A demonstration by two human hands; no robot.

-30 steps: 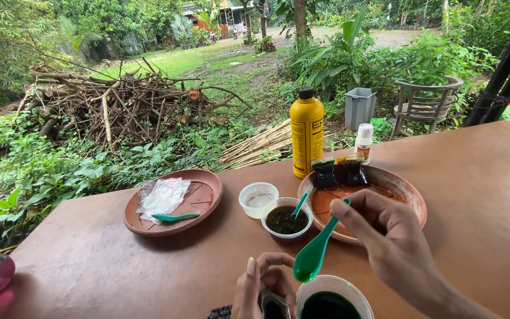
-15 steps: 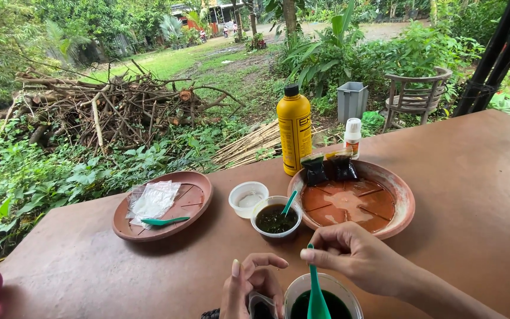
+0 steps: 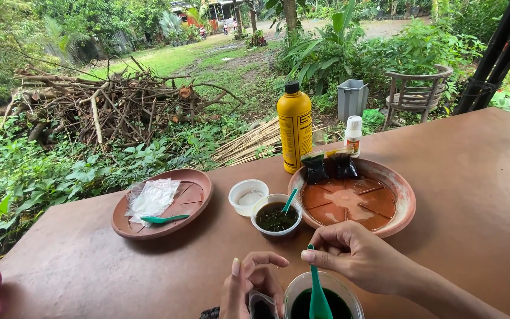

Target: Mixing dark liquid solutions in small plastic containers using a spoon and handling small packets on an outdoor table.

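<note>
Brown table, spoon in cup

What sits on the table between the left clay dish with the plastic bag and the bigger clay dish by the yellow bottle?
In the head view, two small white cups: an empty-looking cup and a cup of dark liquid with a green spoon in it.

At the centre of your frame a yellow bottle stands behind a clay dish holding two dark packets, with a small white bottle just beside them. To the left you have a smaller clay plate with a plastic bag and a green spoon. A pile of branches fills the upper left.
</note>
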